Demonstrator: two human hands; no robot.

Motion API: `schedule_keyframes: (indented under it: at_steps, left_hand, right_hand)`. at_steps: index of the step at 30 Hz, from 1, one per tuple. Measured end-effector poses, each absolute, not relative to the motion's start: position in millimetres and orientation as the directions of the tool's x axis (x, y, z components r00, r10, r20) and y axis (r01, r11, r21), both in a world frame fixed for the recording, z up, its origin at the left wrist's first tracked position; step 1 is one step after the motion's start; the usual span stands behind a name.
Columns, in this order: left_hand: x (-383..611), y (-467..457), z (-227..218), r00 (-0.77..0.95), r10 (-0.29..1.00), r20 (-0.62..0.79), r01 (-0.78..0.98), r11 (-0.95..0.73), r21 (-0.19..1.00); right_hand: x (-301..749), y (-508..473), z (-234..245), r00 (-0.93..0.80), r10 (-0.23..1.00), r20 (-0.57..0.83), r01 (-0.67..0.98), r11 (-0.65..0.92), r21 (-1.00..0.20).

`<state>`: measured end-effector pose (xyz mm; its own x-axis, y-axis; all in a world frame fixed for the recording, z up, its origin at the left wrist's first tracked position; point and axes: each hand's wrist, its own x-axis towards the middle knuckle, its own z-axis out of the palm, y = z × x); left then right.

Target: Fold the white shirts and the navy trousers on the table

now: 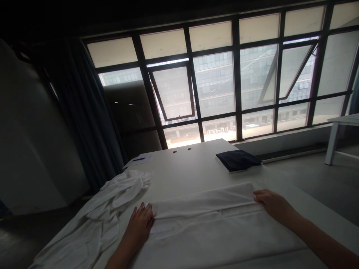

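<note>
A white cloth lies spread across the near part of the table, its far edge turned over into a long flat band. At the left end of this band is my left hand, closed on the cloth's edge, with the other fingers slightly apart and the thumb mostly hidden. My right hand pinches the band's right end between thumb and fingers. The cloth stretches between both hands, with a few shallow creases below the fold.
Crumpled white fabric is heaped on the left side of the white table. A folded dark garment lies at the back right. Paper with a blue pen rests at the far left corner. Another white table stands to the right.
</note>
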<state>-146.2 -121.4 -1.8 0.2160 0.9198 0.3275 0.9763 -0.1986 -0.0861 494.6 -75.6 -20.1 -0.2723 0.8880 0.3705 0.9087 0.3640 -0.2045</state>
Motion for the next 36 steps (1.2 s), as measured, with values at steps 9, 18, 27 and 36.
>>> schedule_keyframes:
  at_steps: [9, 18, 27, 36]
  left_hand:
    - [-100, -107, 32, 0.252, 0.931, 0.263, 0.965, -0.263, 0.005]
    - [32, -75, 27, 0.408, 0.908, 0.098, 0.900, -0.418, 0.123]
    - [50, -83, 11, 0.361, 0.932, -0.030, 0.922, -0.353, 0.159]
    - [54, -83, 15, 0.353, 0.934, -0.048, 0.927, -0.342, 0.152]
  right_hand:
    - [492, -71, -22, -0.204, 0.932, 0.301, 0.918, 0.289, -0.272]
    - [494, -71, -20, -0.188, 0.941, 0.283, 0.910, 0.275, -0.311]
    - [492, -72, -5, -0.209, 0.949, 0.235, 0.935, 0.265, -0.237]
    - [312, -73, 12, -0.500, 0.818, 0.286, 0.809, 0.559, -0.183]
